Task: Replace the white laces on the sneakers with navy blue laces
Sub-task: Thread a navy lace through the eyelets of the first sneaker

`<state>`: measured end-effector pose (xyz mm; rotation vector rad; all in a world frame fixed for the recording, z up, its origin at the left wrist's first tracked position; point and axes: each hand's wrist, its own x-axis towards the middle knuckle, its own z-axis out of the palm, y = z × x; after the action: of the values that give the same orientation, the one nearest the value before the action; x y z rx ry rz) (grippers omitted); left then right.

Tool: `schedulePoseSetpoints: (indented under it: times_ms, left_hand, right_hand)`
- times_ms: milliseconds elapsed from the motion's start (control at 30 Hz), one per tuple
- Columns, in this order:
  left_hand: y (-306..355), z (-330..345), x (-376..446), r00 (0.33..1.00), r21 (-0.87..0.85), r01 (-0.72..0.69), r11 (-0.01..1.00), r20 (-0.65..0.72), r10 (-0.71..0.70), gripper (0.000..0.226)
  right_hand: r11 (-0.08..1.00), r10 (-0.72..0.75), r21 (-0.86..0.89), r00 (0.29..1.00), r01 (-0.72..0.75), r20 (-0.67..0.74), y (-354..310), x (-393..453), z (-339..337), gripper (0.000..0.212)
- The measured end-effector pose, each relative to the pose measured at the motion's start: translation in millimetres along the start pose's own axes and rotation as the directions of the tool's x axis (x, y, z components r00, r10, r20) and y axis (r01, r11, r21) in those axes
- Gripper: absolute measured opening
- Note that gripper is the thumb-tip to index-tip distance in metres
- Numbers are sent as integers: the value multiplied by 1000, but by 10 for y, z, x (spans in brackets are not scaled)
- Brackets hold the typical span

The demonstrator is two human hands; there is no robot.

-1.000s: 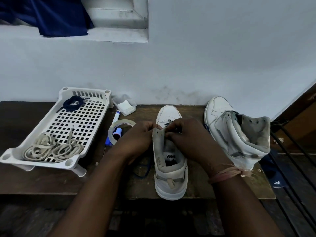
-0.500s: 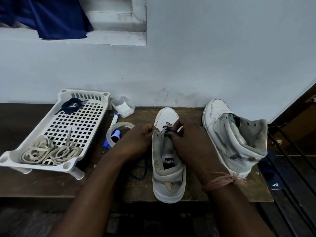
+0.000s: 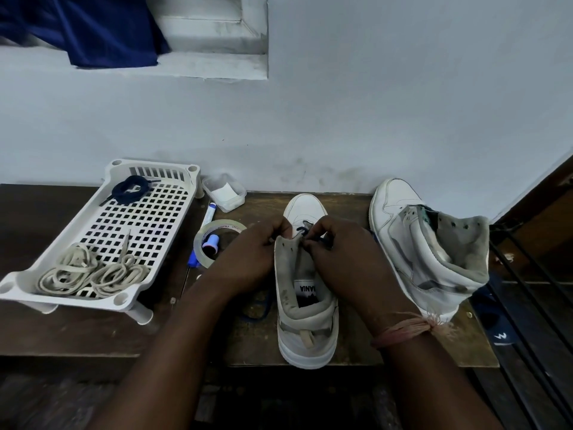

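A white high-top sneaker [image 3: 305,318] stands heel toward me on the wooden table [image 3: 77,330]. My left hand [image 3: 248,256] grips its left eyelet flap near the tongue. My right hand [image 3: 341,252] pinches a navy blue lace [image 3: 305,232] at the eyelets; a loop of that lace [image 3: 260,310] hangs down on the table left of the shoe. The second white sneaker [image 3: 428,243] stands to the right, with no lace showing. A white perforated tray [image 3: 148,212] on the left holds a coiled navy lace [image 3: 130,189] and the removed white laces [image 3: 93,273].
A roll of clear tape [image 3: 214,240], a blue-capped pen [image 3: 201,234] and a small clear plastic box [image 3: 223,192] lie between tray and shoe. The wall runs just behind the table. Dark bars [image 3: 527,290] stand off the right edge. A blue cloth [image 3: 93,29] hangs on the ledge above.
My right fingers have moved forward on the sneaker and the navy lace now shows at the eyelets. The left hand stays on the flap.
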<state>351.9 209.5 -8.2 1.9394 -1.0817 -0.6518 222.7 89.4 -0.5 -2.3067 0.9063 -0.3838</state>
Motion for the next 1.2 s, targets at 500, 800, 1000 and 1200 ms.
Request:
schedulePoseSetpoints:
  times_ms: [500, 800, 1000, 1200]
  left_hand:
    - [-182, -460, 71, 947, -984, -131, 118, -160, -278, 9]
    - [-146, -310, -31, 913, -41, 363, 931, 216, -346, 56]
    - [11, -368, -118, 998, -642, 57, 765, 22, -55, 29]
    - [55, -445, -75, 982, -954, 189, 232, 182, -50, 41]
  right_hand:
    - [962, 69, -254, 990, -99, -125, -35, -96, -66, 27]
    - [988, 120, -84, 982, -133, -149, 56, -83, 46, 49]
    - [987, 136, -63, 982, -145, -134, 70, -66, 86, 53]
    - [987, 142, -55, 982, -150, -122, 100, -59, 83, 43]
